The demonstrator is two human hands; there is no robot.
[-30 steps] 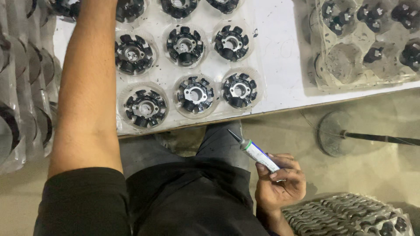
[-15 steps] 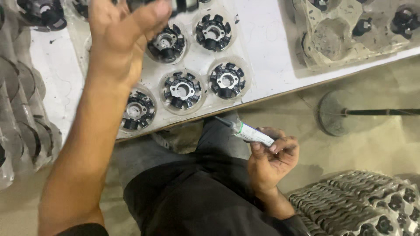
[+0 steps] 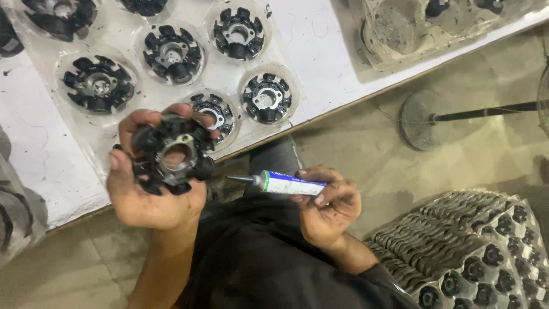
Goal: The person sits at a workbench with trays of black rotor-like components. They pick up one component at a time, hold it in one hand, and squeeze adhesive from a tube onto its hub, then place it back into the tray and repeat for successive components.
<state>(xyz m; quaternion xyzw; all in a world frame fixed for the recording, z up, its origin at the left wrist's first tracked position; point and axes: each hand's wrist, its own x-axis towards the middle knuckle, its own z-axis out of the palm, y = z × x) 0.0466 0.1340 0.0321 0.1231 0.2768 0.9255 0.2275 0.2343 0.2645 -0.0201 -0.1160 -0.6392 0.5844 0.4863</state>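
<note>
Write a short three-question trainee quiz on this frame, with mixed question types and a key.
1. True or false: the left hand holds a black ring-shaped part with a hole through its middle.
2. What does the right hand hold? A) a white tube with a nozzle B) a screwdriver C) a rag
3. Fill in: the tube's nozzle points toward the ____ hand.

Key: 1 true; 2 A; 3 left
</note>
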